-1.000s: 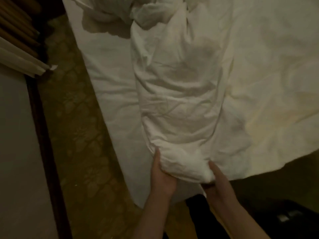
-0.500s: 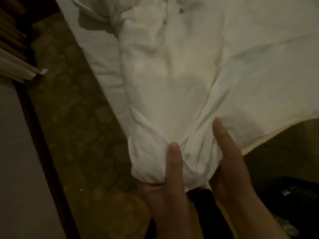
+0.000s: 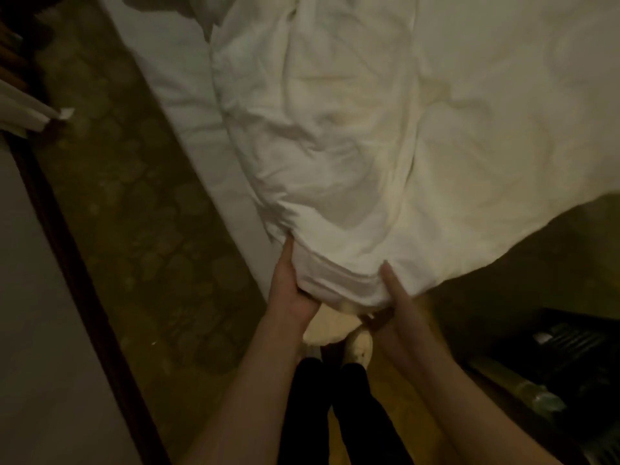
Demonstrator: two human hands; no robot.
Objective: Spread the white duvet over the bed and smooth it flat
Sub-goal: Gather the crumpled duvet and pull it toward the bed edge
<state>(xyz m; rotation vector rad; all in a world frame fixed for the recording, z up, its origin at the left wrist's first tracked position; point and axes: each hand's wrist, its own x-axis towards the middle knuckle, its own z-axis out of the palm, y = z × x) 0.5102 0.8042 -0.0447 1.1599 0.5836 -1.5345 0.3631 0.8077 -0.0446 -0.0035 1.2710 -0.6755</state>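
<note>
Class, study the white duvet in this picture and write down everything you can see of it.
The white duvet looks like soft, creased cotton. It lies bunched in a long, thick roll running down the bed, with looser cloth spreading to the right. Its near end hangs past the bed's corner. The left hand and right hand grip that end from either side, thumbs on top.
</note>
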